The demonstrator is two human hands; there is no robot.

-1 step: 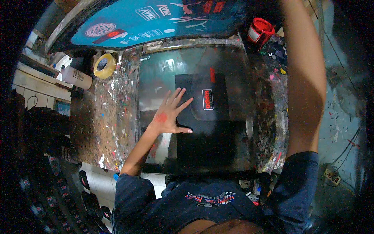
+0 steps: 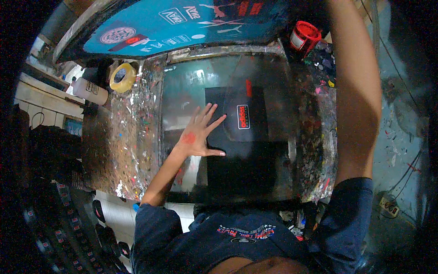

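My left hand (image 2: 197,134) lies flat with its fingers spread on the left edge of a flat black sheet (image 2: 216,97); whether the sheet is cloth or something else I cannot tell. A small red and white print (image 2: 243,117) shows on the sheet, to the right of my fingertips. Under both is a glossy dark board (image 2: 175,98). Beyond it, a framed blue printing screen (image 2: 153,28) stands tilted up, with white and red designs on its mesh. My right arm (image 2: 358,96) reaches forward along the right side, and its hand is past the top edge of the picture.
A roll of clear yellowish tape (image 2: 130,82) and a whitish plastic bottle (image 2: 91,90) stand at the far left of the paint-spattered table (image 2: 137,150). An open red tub (image 2: 306,35) is at the far right. A power socket (image 2: 388,208) with cables lies on the right.
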